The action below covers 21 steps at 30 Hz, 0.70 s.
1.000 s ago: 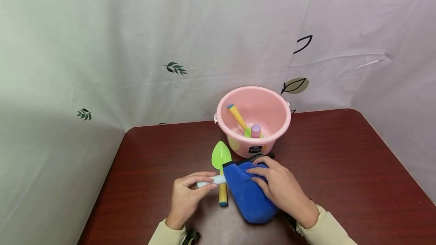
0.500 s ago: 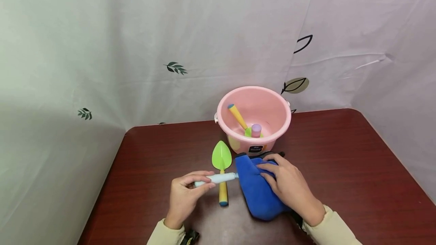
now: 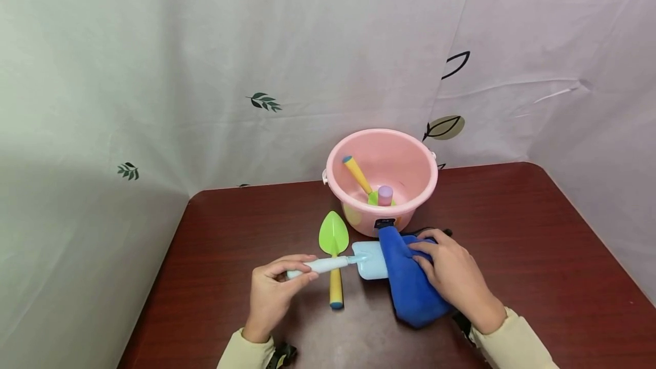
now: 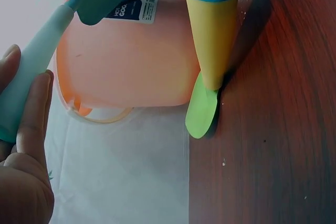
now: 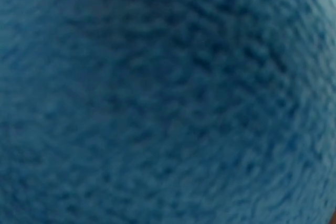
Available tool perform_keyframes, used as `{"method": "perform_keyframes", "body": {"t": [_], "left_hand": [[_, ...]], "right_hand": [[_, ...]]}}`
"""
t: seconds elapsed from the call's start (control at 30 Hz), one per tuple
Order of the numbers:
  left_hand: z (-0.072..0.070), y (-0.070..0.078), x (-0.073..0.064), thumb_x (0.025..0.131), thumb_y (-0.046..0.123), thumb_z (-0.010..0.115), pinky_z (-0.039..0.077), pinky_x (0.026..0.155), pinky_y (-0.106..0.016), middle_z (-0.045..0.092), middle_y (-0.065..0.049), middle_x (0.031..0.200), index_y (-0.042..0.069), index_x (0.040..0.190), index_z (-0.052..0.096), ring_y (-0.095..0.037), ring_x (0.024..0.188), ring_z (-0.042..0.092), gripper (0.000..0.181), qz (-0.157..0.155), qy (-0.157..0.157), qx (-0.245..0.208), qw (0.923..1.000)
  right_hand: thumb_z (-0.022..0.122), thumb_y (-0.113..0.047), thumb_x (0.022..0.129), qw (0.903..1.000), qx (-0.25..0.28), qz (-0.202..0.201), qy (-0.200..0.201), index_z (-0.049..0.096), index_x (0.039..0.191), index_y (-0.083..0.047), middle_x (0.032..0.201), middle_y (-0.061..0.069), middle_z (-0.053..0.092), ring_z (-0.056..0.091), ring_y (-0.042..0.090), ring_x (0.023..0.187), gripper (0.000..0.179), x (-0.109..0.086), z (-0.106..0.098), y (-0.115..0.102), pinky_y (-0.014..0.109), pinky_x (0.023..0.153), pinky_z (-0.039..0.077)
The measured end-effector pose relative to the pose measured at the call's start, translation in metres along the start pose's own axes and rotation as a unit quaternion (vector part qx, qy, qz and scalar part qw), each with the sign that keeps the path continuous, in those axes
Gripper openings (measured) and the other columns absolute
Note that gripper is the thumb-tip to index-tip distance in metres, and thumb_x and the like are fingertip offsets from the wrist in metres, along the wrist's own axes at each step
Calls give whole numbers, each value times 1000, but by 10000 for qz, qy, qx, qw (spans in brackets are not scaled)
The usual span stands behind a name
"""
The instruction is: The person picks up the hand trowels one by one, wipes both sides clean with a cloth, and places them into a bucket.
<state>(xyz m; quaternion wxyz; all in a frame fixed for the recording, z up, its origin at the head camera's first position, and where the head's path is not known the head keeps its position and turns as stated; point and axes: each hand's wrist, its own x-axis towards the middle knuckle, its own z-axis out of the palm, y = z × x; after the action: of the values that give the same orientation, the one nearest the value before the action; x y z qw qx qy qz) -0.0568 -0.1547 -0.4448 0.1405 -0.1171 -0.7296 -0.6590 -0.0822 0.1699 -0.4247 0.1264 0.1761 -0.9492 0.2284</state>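
In the head view, my left hand (image 3: 271,295) grips the pale handle of a light-blue toy shovel (image 3: 370,261). Its blade points right, partly hidden by a blue plush mitt-like cloth (image 3: 410,283) with black trim. My right hand (image 3: 456,275) holds that cloth from above, fingers bent into the fabric, thumb out of sight. Under the shovel's handle a green toy trowel (image 3: 333,232) with a yellow handle lies on the table. The left wrist view shows the shovel's handle (image 4: 37,61) between thumb and fingers. Blue fabric (image 5: 168,98) fills the right wrist view.
Just behind the cloth stands a pink bucket (image 3: 405,158). Inside it are a yellow-handled green tool (image 3: 357,175) and something with a purple end (image 3: 385,195). The dark red table (image 3: 230,238) meets a patterned white curtain (image 3: 307,61) at the back.
The right hand and blue cloth have moved right along the shovel, uncovering its neck and part of its blade. My left hand, still on the handle, has shifted slightly left.
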Motion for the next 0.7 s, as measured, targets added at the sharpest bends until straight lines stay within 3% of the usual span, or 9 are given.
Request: {"method": "perform_keyframes", "body": {"t": [0.3,0.7], "left_hand": [[-1,-2,2,74,-6,85,57,72,-25,75,-14,97,1,83,77,-23,92,73,15,-119,-83,9,9999],[1,-5,2,73,-3,87,57,73,-25,76,-13,97,3,82,77,-22,93,73,14,-216,-85,70,9997]], "right_hand": [[79,-6,85,9996,172,232,79,79,103,-11,112,11,65,65,31,99,19,-5,-16,12,54,77,55],[80,-4,83,9974,478,-181,510,79,104,-12,113,7,65,66,27,100,23,-2,-25,-6,50,80,55]]}}
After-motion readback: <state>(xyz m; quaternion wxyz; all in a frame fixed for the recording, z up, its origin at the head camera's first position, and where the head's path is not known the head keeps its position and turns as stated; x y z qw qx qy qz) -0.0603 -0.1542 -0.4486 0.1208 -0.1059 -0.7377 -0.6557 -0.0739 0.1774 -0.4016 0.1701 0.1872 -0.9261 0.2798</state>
